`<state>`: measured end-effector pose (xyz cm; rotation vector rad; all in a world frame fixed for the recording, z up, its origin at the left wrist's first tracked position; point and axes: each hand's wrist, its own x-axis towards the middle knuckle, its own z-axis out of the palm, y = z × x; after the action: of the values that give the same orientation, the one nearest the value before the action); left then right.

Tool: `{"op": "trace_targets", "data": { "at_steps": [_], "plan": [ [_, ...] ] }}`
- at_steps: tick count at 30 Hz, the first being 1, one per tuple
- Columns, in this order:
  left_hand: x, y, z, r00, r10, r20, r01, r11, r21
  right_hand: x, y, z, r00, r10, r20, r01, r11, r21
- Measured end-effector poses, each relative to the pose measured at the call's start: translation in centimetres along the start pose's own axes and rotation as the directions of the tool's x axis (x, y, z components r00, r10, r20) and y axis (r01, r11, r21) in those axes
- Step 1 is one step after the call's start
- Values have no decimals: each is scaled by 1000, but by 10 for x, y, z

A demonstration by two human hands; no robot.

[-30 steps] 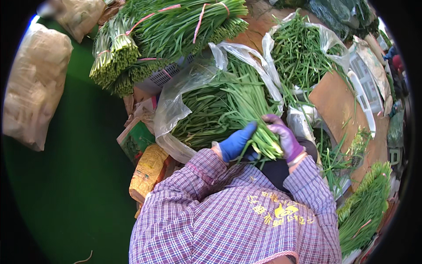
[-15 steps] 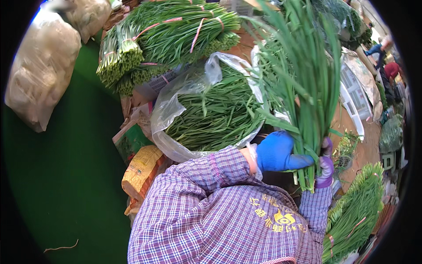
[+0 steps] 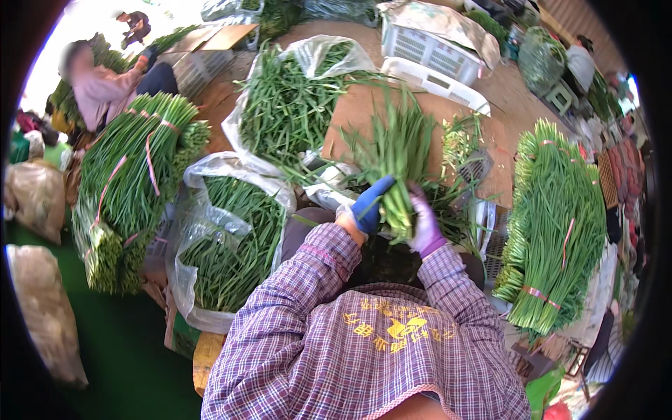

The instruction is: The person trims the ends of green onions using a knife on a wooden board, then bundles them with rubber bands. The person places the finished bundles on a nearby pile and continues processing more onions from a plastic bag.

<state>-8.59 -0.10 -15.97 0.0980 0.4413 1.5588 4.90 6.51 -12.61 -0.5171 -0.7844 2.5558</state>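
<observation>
Upright in front of me, over my lap, is a bunch of long green garlic chives (image 3: 404, 140), leaves fanned out at the top and pale stems at the bottom. My left hand (image 3: 371, 204), in a blue glove, is closed round the lower part from the left. From the right, my right hand (image 3: 425, 222), in a white and purple glove, grips the same stems; its fingers are blurred and partly hidden by them. Loose chives (image 3: 458, 203) lie just beyond my right hand. Left of my arm, an open clear plastic bag (image 3: 183, 255) contains more loose chives.
Another open bag (image 3: 234, 126) of chives stands farther off. Tied chive bundles are stacked at left (image 3: 133, 161) and right (image 3: 560, 224). A brown cardboard sheet (image 3: 350, 115) carries trimmings (image 3: 458, 143). Behind it are white crates (image 3: 434, 56). A person (image 3: 105, 87) sits at far left.
My view has swung to the right. The bunch has come lower and nearer my lap, its leaves pointing away from me. Both hands stay on its stems.
</observation>
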Motion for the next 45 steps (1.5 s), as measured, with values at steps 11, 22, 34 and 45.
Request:
{"op": "trace_targets", "data": {
  "at_steps": [11, 22, 34, 45],
  "plan": [
    [28, -11, 7, 936, 251, -247, -44, 779, 626, -9, -23, -45, 955, 26, -297, -112, 954, -277],
    [40, -13, 63, 996, 85, 23, -34, 134, 990, 0, -6, -161, 994, -77, -79, 91, 975, 202],
    [66, -11, 10, 951, -302, -69, 308, 945, 114, -7, 0, -169, 951, 18, -308, 15, 994, 105],
    [67, -12, 6, 960, -247, -135, 261, 960, 104, -5, -53, -99, 900, -125, -417, 190, 975, 118]
  ]
}}
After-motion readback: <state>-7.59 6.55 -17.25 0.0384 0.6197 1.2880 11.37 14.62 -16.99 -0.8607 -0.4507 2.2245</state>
